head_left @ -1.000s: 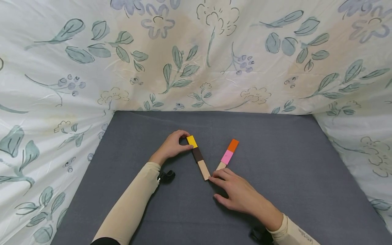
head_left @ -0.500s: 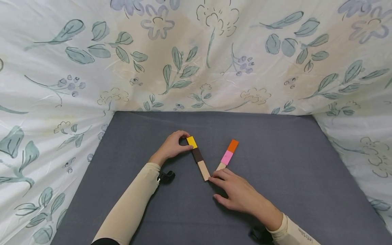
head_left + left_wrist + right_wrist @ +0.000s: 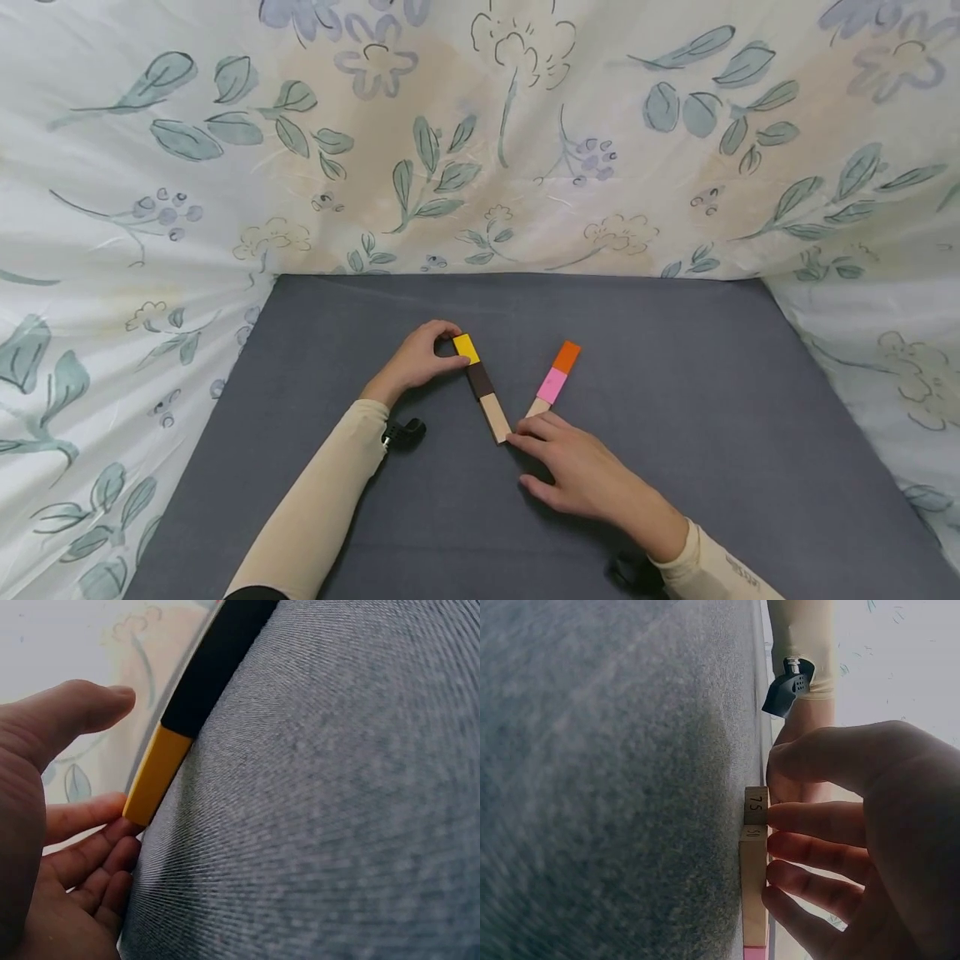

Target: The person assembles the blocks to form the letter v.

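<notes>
Two rows of small blocks form a V on the table. The left row has a yellow block (image 3: 466, 349), a dark brown block (image 3: 481, 381) and a plain wooden block (image 3: 495, 418). The right row has an orange block (image 3: 567, 357), a pink block (image 3: 552, 386) and a partly covered wooden block (image 3: 537, 407). My left hand (image 3: 420, 354) touches the yellow block's outer end with its fingers; in the left wrist view its thumb (image 3: 97, 705) stands apart. My right hand (image 3: 581, 467) rests extended fingertips against the wooden blocks where the rows meet. Printed digits (image 3: 756, 802) mark one wooden end.
A dark grey cloth (image 3: 675, 358) covers the table. Floral fabric (image 3: 480, 150) hangs behind it and along both sides. A black device (image 3: 405, 434) is strapped at the left wrist, another (image 3: 633, 573) at the right.
The head view has shifted very slightly. Both hands and the two rows of blocks keep the same places.
</notes>
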